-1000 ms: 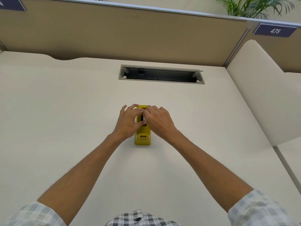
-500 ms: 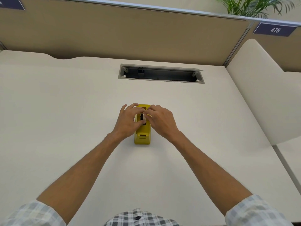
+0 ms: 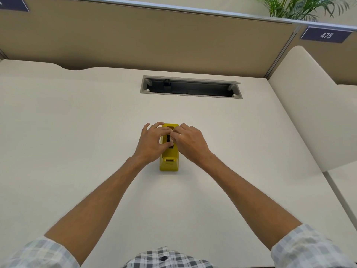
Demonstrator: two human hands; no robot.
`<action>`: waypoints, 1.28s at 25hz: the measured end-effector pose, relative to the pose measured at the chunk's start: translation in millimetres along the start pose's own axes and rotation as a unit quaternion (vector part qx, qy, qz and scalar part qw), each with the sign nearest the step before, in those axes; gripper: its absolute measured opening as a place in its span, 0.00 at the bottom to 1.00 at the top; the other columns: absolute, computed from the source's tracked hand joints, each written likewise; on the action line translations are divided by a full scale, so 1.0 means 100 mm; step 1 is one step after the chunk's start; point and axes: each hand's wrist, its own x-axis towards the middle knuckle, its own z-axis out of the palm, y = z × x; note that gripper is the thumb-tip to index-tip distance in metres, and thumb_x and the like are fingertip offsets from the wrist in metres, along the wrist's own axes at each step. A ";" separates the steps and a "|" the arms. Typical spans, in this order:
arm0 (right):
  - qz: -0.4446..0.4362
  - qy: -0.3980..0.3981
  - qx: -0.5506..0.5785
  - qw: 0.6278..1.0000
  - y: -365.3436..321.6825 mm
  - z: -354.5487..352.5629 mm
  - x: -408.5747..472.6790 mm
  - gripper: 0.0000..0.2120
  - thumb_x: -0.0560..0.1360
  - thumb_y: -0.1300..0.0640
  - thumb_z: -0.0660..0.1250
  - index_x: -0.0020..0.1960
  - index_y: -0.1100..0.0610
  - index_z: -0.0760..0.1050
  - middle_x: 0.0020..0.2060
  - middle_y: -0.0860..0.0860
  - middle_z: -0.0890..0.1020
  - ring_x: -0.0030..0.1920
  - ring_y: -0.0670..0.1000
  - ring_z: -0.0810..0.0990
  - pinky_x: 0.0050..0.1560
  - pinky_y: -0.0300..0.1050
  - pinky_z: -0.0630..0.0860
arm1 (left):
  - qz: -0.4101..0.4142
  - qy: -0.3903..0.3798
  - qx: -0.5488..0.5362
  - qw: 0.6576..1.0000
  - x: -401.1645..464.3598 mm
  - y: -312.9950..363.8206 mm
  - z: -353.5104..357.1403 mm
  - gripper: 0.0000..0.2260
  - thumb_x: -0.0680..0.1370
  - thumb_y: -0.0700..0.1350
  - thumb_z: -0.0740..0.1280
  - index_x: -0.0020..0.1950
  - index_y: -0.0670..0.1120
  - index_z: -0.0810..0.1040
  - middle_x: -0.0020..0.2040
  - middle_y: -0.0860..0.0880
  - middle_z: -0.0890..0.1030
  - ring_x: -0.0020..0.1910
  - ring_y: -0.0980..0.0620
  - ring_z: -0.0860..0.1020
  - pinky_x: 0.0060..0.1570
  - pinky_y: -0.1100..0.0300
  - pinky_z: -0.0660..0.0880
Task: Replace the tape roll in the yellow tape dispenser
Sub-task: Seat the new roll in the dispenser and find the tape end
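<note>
The yellow tape dispenser (image 3: 169, 165) stands lengthwise in the middle of the pale desk, its cutter end towards me. My left hand (image 3: 152, 142) grips it from the left and my right hand (image 3: 190, 141) from the right. The fingertips of both meet over the dispenser's open well. Between them shows a dark core (image 3: 168, 137) and a pale edge of the tape roll (image 3: 161, 140), seated in the well. Fingers hide most of the roll.
A grey cable slot (image 3: 191, 87) is cut into the desk (image 3: 77, 144) beyond the dispenser. A tan partition wall (image 3: 154, 41) runs along the back, and a cream side panel (image 3: 313, 113) stands at the right. A plant shows at the top right.
Both hands stay on the dispenser in the same place. The right fingertips have crept slightly towards the far end of the well.
</note>
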 end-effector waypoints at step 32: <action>0.166 0.070 0.175 0.968 -0.10 0.10 -0.14 0.01 0.72 0.58 0.73 0.43 0.55 0.83 0.40 0.50 0.85 0.44 0.53 0.82 0.32 0.45 0.76 | 0.000 -0.017 -0.001 1.000 0.03 -0.05 0.00 0.16 0.75 0.52 0.69 0.62 0.51 0.79 0.64 0.53 0.79 0.71 0.52 0.66 0.74 0.43 0.51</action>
